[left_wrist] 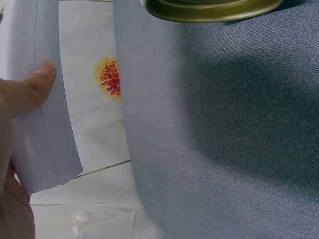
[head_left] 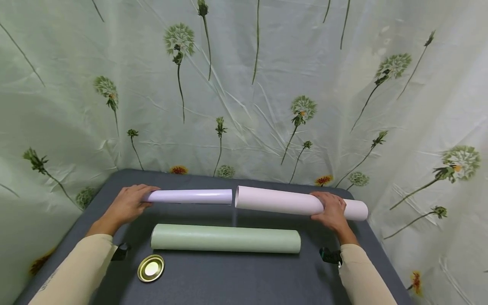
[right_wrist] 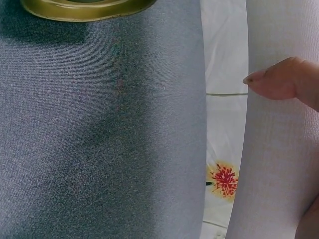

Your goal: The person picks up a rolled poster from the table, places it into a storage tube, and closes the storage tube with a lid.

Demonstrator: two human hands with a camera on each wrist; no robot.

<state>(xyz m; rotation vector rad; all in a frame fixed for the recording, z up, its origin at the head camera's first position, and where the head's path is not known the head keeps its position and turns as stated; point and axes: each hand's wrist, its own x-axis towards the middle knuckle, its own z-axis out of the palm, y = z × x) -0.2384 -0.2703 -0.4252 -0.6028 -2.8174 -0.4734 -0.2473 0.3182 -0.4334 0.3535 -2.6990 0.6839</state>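
Observation:
My left hand (head_left: 131, 205) grips the outer end of a slim, glossy lilac paper roll (head_left: 192, 196). In the left wrist view the thumb lies along the lilac roll (left_wrist: 45, 119), whose edge shows as a lengthwise seam. On the other side, my right hand (head_left: 331, 210) holds a wider pale pink roll (head_left: 278, 200) near its outer end. The pink roll's open end faces the lilac roll's inner end, with a narrow gap between them in the head view. In the right wrist view, my thumb rests across the textured pale roll (right_wrist: 269, 164).
A pale green tube (head_left: 225, 238) lies crosswise on the dark grey table (head_left: 244, 279), nearer than the held rolls. A round gold metal lid (head_left: 151, 268) sits in front of its left end. Behind the table hangs a pale curtain (head_left: 244, 106) printed with dandelions.

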